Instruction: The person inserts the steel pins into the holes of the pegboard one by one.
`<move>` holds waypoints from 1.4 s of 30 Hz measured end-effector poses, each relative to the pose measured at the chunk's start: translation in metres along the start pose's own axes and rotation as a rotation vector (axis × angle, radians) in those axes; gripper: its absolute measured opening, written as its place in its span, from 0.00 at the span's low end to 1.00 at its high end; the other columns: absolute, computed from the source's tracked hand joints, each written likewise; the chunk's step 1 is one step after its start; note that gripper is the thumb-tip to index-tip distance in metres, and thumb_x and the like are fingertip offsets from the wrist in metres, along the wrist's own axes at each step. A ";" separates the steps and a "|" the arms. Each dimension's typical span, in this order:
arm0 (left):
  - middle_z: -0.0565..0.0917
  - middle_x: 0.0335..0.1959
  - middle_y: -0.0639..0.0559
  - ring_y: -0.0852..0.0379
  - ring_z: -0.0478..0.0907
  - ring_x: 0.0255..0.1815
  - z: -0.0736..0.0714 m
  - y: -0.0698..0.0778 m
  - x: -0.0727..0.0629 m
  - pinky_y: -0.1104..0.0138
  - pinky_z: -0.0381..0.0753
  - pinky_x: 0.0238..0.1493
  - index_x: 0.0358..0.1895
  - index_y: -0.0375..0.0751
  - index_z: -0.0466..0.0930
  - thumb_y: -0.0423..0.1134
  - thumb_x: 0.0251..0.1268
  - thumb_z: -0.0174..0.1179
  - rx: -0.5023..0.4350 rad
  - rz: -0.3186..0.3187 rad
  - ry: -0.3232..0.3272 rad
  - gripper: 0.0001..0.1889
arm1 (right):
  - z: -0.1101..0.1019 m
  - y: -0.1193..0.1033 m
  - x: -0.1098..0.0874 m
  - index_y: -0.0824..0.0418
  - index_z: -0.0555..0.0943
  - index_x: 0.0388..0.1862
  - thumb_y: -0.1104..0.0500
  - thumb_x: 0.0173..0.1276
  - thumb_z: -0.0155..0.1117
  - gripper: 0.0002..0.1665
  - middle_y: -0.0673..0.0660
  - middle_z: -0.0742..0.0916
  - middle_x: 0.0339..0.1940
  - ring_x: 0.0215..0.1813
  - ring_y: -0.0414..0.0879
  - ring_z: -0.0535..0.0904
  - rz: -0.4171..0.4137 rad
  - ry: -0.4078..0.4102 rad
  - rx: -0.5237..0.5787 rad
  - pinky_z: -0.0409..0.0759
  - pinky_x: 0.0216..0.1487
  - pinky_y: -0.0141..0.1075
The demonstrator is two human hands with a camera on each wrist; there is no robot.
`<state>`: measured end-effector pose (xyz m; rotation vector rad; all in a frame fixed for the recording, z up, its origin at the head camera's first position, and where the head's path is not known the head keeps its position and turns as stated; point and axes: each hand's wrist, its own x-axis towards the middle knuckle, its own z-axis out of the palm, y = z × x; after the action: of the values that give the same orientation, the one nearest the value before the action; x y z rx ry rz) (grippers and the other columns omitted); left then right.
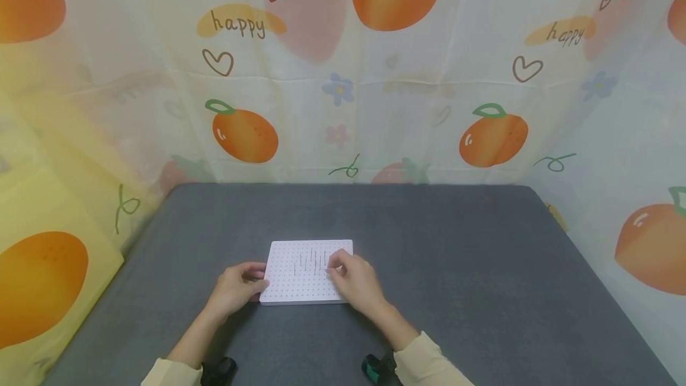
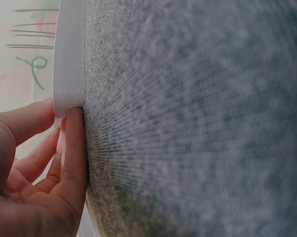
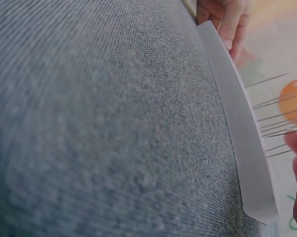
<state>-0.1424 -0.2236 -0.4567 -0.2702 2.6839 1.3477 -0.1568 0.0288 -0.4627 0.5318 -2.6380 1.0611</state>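
Note:
A white pegboard (image 1: 292,292) with rows of small holes lies flat on the table, and several thin dark pins (image 1: 315,260) stand upright in its middle and far part. At its left edge, my left hand (image 1: 234,286) holds the board, the thumb (image 2: 37,117) on the upper rim and the fingers against the side. Over the board's right part, my right hand (image 1: 356,280) pinches a thin dark pin (image 3: 280,134) between thumb and fingertips. Whether this pin's lower end sits in a hole cannot be told.
The dark grey table (image 1: 455,255) extends around the board on all sides. Behind it hangs a pale curtain (image 1: 300,94) printed with fruit and hearts. Black wrist bands (image 1: 218,369) sit near both cream sleeves (image 1: 429,362).

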 end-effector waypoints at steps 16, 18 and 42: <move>0.80 0.41 0.43 0.56 0.77 0.32 -0.001 0.000 0.000 0.65 0.82 0.30 0.54 0.33 0.75 0.31 0.54 0.62 -0.018 0.012 -0.005 0.21 | 0.004 -0.003 0.001 0.50 0.76 0.28 0.58 0.57 0.62 0.04 0.44 0.83 0.28 0.26 0.36 0.70 -0.006 -0.022 -0.023 0.67 0.26 0.28; 0.80 0.40 0.43 0.57 0.77 0.31 -0.001 0.000 0.000 0.65 0.82 0.30 0.54 0.33 0.75 0.31 0.54 0.63 -0.017 0.014 -0.005 0.21 | 0.004 -0.003 0.000 0.50 0.76 0.28 0.58 0.58 0.62 0.03 0.44 0.83 0.27 0.25 0.35 0.70 -0.015 -0.022 -0.035 0.67 0.26 0.27; 0.80 0.40 0.44 0.57 0.78 0.31 0.000 -0.002 0.000 0.65 0.82 0.30 0.54 0.34 0.75 0.32 0.54 0.63 -0.017 0.012 0.001 0.21 | -0.001 0.003 -0.003 0.49 0.78 0.31 0.57 0.58 0.63 0.02 0.43 0.80 0.26 0.28 0.35 0.71 -0.059 -0.114 -0.120 0.70 0.29 0.27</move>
<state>-0.1422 -0.2244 -0.4585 -0.2563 2.6802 1.3741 -0.1557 0.0324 -0.4646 0.6573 -2.7445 0.8736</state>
